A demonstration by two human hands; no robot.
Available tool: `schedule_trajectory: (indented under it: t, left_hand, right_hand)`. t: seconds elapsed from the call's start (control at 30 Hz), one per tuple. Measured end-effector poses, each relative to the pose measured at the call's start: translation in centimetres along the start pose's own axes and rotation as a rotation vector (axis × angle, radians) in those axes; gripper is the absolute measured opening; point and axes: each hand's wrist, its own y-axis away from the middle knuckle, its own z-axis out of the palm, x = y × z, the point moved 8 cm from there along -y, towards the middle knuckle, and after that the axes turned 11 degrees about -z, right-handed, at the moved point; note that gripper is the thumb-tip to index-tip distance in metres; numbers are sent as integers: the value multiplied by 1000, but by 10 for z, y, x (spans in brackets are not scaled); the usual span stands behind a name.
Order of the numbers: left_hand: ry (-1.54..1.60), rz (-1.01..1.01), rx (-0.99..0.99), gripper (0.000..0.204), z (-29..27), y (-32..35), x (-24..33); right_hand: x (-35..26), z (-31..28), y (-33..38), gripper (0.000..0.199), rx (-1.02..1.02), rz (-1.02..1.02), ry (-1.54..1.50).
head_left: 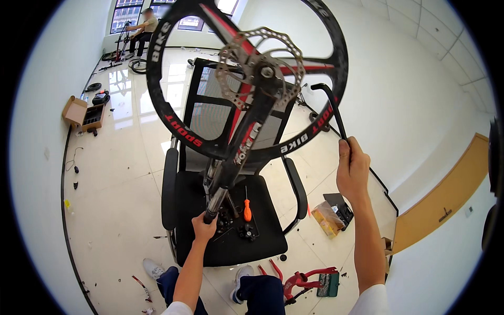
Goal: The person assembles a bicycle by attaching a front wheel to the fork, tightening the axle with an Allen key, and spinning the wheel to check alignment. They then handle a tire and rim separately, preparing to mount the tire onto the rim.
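Note:
My left hand (203, 229) is wrapped round the lower end of a bicycle fork (235, 157), which tilts up and away over the chair. At the fork's upper end sits a black and red spoked wheel (342, 58). A metal disc brake rotor (290, 43) with a wavy edge faces me at the hub. My right hand (353, 170) grips a black L-shaped bar, like a large hex key (336, 107), held up to the right of the wheel. Its bent end points left, apart from the hub. Whether its shaft touches the tyre, I cannot tell.
Below stands a black office chair (199, 251); its seat bears an orange screwdriver (247, 211) and small dark parts (247, 231). A red frame part (300, 281), a green case (328, 285) and a toolbox (331, 216) lie on the floor. Another person (149, 26) sits far left.

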Motion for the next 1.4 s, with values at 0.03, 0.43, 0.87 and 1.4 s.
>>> schedule_trajectory:
  t: [0.03,0.43,0.87,1.4]
  left_hand:
    - [20,-2,20,28,-5,-2,3]
    - [45,-50,158,34,-28,-8,-7]
    - [40,-60,127,38,-27,-3,-4]
    - [17,118,183,36,-17,-25,37]
  right_hand:
    - [-6,5,-4,25,-4,-11,-15]
    - [-58,68,-60,30,18,-28,-251]
    - [23,140,-108,36,200,530,-1044]
    - [46,102,-102,22,177,428,-1217]
